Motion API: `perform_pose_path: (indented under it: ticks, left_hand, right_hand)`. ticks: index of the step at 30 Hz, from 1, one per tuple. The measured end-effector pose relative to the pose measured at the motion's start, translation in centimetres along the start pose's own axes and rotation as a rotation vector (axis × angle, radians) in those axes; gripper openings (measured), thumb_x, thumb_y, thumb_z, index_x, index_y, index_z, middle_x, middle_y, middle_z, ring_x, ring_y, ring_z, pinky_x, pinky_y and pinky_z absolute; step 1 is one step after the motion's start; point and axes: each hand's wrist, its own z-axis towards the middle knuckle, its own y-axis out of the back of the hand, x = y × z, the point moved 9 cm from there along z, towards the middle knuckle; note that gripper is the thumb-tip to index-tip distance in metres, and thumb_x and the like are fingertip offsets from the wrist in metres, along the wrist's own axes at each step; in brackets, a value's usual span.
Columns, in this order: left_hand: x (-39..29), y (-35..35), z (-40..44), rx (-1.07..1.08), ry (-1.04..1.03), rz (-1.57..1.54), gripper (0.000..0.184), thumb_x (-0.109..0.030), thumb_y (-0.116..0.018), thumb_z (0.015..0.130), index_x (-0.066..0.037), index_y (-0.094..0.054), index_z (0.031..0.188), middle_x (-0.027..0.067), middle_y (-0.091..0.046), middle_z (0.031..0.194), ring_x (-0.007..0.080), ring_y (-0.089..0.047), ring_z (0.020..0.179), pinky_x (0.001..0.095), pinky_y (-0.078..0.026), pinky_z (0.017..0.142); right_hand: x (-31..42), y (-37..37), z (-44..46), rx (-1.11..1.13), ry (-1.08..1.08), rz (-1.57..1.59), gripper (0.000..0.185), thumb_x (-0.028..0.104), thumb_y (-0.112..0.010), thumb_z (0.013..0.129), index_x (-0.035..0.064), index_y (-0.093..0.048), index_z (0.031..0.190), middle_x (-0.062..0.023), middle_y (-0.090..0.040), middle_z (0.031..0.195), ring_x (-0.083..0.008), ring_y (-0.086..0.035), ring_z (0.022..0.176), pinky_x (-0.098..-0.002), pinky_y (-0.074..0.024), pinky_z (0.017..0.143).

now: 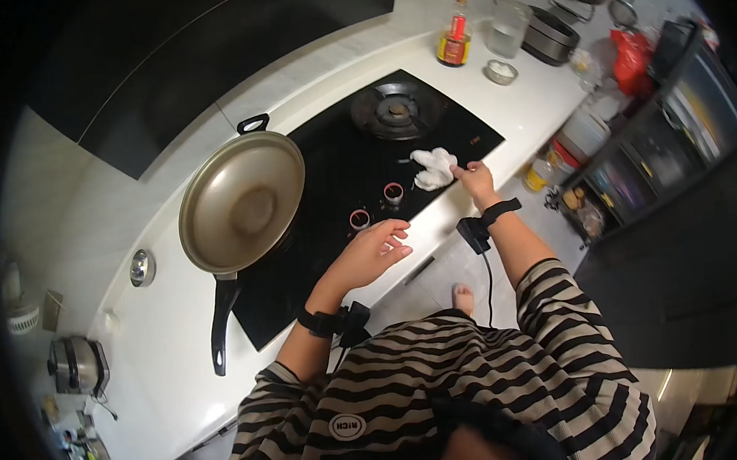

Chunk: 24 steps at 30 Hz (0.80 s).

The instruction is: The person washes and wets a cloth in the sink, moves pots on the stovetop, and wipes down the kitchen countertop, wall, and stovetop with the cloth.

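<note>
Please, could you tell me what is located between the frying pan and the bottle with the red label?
In the head view, a gas burner on the black cooktop lies between the frying pan and the bottle.

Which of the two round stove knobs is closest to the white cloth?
The right-hand knob. It's nearer the white cloth and farther from the big pan. The left-hand knob is closer to the pan.

Wears a black-and-beige striped top (392,370), 1 oval lettered patch (347,426), 2 black wrist straps (322,322) with black boxes (473,234) and cables (490,286).
</note>
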Motion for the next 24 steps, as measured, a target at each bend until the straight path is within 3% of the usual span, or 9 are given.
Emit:
perform_pose_path:
  ticks: [5,7,10,12,14,17,20,23,24]
  left_hand:
    - [2.4,0.6,4.2,-0.168,0.206,-0.099,0.035,-0.006,-0.061,0.086,-0.001,-0.052,0.119,0.0065,-0.059,0.104,0.0103,-0.057,0.092,0.0249,-0.046,0.081]
    - [4.3,1.2,6.0,-0.304,0.294,-0.174,0.036,-0.01,-0.062,0.087,-0.001,-0.051,0.12,0.0067,-0.059,0.107,0.0104,-0.056,0.096,0.0254,-0.045,0.085]
    - [9.0,2.4,9.2,-0.728,0.408,-0.311,0.044,-0.022,-0.06,0.09,-0.001,-0.045,0.126,0.0081,-0.055,0.114,0.0126,-0.051,0.106,0.0265,-0.041,0.092]
    - [8.7,0.8,12.5,-0.703,0.514,-0.683,0.049,-0.033,-0.058,0.09,-0.003,-0.045,0.126,0.0077,-0.055,0.118,0.0146,-0.053,0.108,0.0289,-0.045,0.091]
    - [7.3,-0.6,15.9,-0.611,0.417,-0.992,0.049,-0.036,-0.057,0.09,-0.004,-0.046,0.125,0.0065,-0.056,0.116,0.0168,-0.057,0.105,0.0319,-0.05,0.087]
    - [5.6,0.9,17.7,-0.905,0.206,-1.151,0.036,-0.021,-0.061,0.089,-0.004,-0.049,0.119,0.006,-0.058,0.109,0.017,-0.059,0.098,0.0314,-0.051,0.083]
    - [4.4,4.0,16.5,-1.121,0.154,-0.819,0.016,-0.014,-0.059,0.09,-0.005,-0.054,0.101,0.0059,-0.06,0.101,0.0142,-0.06,0.087,0.0277,-0.049,0.077]
    - [1.1,6.2,17.1,-1.115,0.191,-0.323,0.011,-0.009,-0.063,0.083,-0.005,-0.057,0.092,0.0051,-0.059,0.089,0.0168,-0.059,0.083,0.0275,-0.046,0.074]
    - [-0.4,6.6,17.8,-1.078,0.196,-0.095,0.012,-0.008,-0.065,0.081,-0.005,-0.058,0.09,0.0057,-0.059,0.086,0.0192,-0.059,0.083,0.0292,-0.046,0.074]
  right_hand:
    - [-2.6,-7.9,7.5,0.186,0.187,-0.183,0.033,0.026,-0.078,0.067,0.0034,-0.058,0.081,-0.0057,-0.061,0.072,-0.0181,-0.058,0.067,-0.0332,-0.0479,0.062]
    - [-0.4,-9.0,7.8,0.327,0.324,0.051,0.024,0.02,-0.073,0.069,0.0046,-0.06,0.081,-0.0117,-0.063,0.073,-0.0259,-0.063,0.071,-0.0358,-0.0488,0.068]
    - [9.2,-5.4,4.0,0.615,0.522,0.297,0.013,0.008,-0.065,0.078,0.0032,-0.055,0.084,-0.0053,-0.055,0.073,-0.0159,-0.053,0.064,-0.028,-0.0446,0.063]
    - [13.5,-3.4,3.3,0.748,0.654,0.343,0.012,0.006,-0.061,0.082,0.0022,-0.052,0.088,-0.005,-0.054,0.08,-0.0129,-0.051,0.069,-0.0257,-0.0433,0.065]
    - [15.1,-3.3,3.8,0.958,0.587,0.399,0.014,0.008,-0.058,0.086,0.0016,-0.049,0.094,-0.0068,-0.055,0.085,-0.0118,-0.053,0.077,-0.0263,-0.0439,0.069]
    - [15.4,-4.8,5.3,1.054,0.627,0.476,0.016,0.008,-0.057,0.087,0.0017,-0.047,0.097,-0.0068,-0.055,0.085,-0.0111,-0.053,0.08,-0.0261,-0.0449,0.072]
    - [15.8,-5.1,5.0,1.209,0.59,0.488,0.031,0.016,-0.065,0.084,-0.0003,-0.048,0.105,-0.0088,-0.058,0.088,-0.0139,-0.055,0.08,-0.0274,-0.0459,0.074]
    - [17.6,-3.3,4.9,0.924,0.943,0.412,0.05,0.022,-0.073,0.077,0.0003,-0.05,0.115,-0.0102,-0.057,0.096,-0.0188,-0.056,0.076,-0.0293,-0.0471,0.07]
    - [17.5,-4.1,5.1,1.024,0.84,0.455,0.045,0.02,-0.073,0.077,0.0003,-0.053,0.112,-0.0096,-0.057,0.096,-0.0171,-0.055,0.075,-0.0286,-0.0467,0.068]
